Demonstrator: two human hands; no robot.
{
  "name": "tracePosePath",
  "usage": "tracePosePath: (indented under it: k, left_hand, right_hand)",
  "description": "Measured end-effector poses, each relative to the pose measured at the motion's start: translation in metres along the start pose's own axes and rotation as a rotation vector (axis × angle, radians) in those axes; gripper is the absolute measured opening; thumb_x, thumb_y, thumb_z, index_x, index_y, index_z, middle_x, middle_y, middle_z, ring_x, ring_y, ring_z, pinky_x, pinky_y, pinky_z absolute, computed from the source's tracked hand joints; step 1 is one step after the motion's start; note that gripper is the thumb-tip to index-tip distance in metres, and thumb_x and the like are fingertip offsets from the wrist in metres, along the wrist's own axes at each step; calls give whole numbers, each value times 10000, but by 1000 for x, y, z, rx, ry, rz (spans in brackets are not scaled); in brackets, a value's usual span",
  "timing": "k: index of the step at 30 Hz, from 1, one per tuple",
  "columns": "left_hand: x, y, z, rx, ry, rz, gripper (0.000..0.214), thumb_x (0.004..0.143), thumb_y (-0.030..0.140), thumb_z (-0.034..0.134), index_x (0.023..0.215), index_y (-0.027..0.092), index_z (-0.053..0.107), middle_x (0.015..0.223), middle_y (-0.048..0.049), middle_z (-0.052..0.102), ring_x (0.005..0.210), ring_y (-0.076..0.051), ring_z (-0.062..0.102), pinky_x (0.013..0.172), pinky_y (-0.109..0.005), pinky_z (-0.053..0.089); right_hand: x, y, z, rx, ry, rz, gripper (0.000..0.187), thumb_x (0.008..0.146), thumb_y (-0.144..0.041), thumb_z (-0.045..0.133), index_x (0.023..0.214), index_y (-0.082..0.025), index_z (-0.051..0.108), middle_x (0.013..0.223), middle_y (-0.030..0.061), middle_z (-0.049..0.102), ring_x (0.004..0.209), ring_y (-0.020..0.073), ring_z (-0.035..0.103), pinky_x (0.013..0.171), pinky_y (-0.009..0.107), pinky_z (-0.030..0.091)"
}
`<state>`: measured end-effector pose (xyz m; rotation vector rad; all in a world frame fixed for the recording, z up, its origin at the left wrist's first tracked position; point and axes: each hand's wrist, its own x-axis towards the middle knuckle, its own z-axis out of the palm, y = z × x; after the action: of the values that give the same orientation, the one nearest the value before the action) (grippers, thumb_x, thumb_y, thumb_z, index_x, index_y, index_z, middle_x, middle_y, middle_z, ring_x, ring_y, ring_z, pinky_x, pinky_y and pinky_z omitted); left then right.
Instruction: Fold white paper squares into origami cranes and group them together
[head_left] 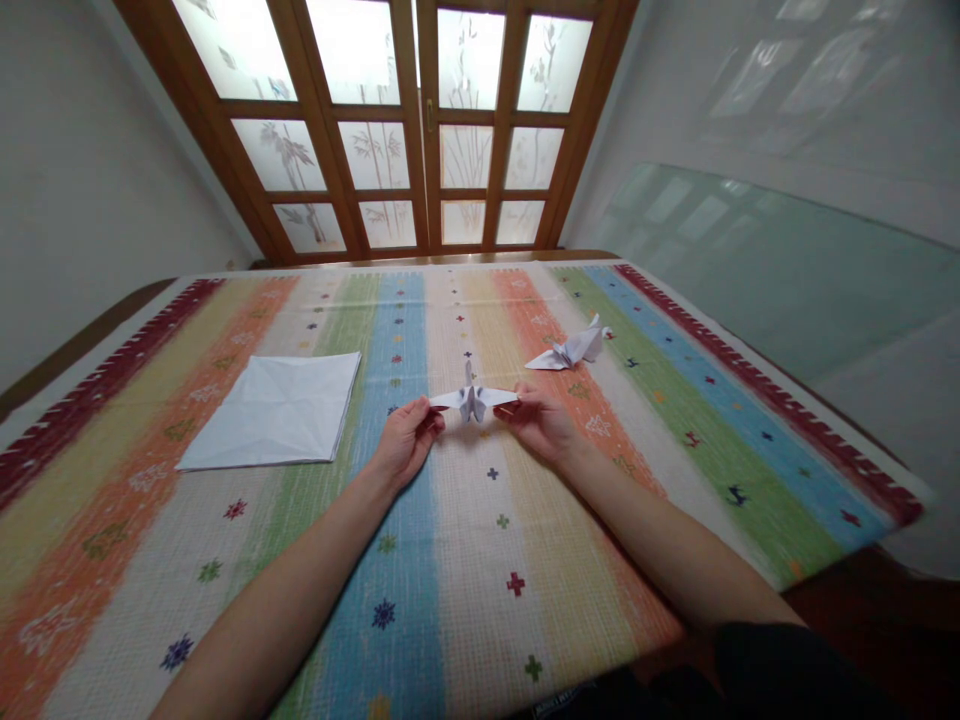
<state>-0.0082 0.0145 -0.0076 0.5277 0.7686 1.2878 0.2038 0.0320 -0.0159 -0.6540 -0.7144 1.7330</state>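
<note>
Two-handed support of a small white folded-paper bird with outspread wings, located directly between the left hand and the right hand. Good handling here would call for a light, equal pinch at the two wing tips, since thin paper probably creases under hard pressure; any outward pull is best made gently and at the same rate on both sides, so that the folded centre opens evenly and neither wing tears. Holding the wings level, as they nearly are here, should help the symmetry. Each hand is clamped on one wing tip, thumb against fingers: the left hand grips the wing beside it, the right hand the opposite one. Both forearms reach forward and converge, the hands facing each other at about equal height. Whether the bird's underside touches the striped multicoloured cloth covering the tabletop beneath the hands cannot be told. Beyond the right hand and slightly to its right lies a second white folded-paper figure, apart from it; to the left of the left hand, also apart, rests a flat stack of square white paper sheets.
</note>
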Motion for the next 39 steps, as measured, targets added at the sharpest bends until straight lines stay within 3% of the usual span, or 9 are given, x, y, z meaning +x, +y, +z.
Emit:
tracePosePath:
  k: [7,9,13,16,19,23,29,34,39]
  left_hand:
    - [8,-1,-10,315,26,166,213,733,334,707,727,123,682,618,-19,623,559,-100,552,579,-225,463]
    - [9,-1,-12,486,98,338,254,758,371,674,869,143,685,780,-46,674,644,-124,591,625,-251,475]
    - [0,-3,-11,881,231,871,367,846,462,566,1084,185,609,1131,-109,636,978,-210,600,794,-343,480]
    - [-12,-5,-6,1146,204,1169,378,827,473,605,1072,185,591,1113,-115,633,1065,-252,569,900,-410,438]
    - [-19,-8,-1,1319,252,1283,331,811,420,653,1047,192,607,1055,-101,653,1023,-257,580,936,-432,396]
    - [-16,-9,-3,1373,318,1264,318,815,391,658,1055,187,614,998,-95,671,964,-257,589,896,-426,402]
    - [-8,-14,-10,1263,223,983,442,760,345,718,1140,190,554,969,-74,673,874,-223,614,812,-388,469]
    - [-6,-18,-10,1236,156,893,438,747,273,727,1140,204,546,921,-51,685,875,-216,644,826,-393,494]
    - [-6,-18,-8,1284,110,850,343,781,259,689,1097,197,571,928,-57,694,870,-207,653,811,-374,503]
  right_hand:
    - [-4,3,8,-119,53,35,172,633,-226,723,604,-205,555,695,10,694,781,178,669,791,326,479]
    - [-6,6,13,-187,76,37,197,622,-268,758,611,-199,573,707,19,715,755,173,676,779,320,477]
    - [-12,13,25,-268,121,36,238,592,-330,799,605,-185,612,692,31,725,691,146,663,713,281,465]
    - [-16,19,33,-310,140,35,234,592,-353,804,618,-177,652,681,27,717,672,129,644,681,260,460]
    - [-20,26,39,-346,141,40,222,596,-360,796,652,-174,689,684,22,708,649,116,623,668,255,465]
    - [-24,31,43,-420,137,72,207,603,-352,759,663,-166,689,674,32,698,581,115,603,612,262,471]
    - [-22,22,39,-824,188,49,147,676,-262,630,559,-176,605,486,-13,561,433,102,482,450,234,345]
    - [-24,16,38,-1242,123,-44,186,697,-127,547,518,-169,569,493,-15,537,474,97,460,501,234,314]
    - [-29,18,40,-1536,28,-114,174,722,-140,547,556,-162,596,549,2,578,548,111,487,550,242,290]
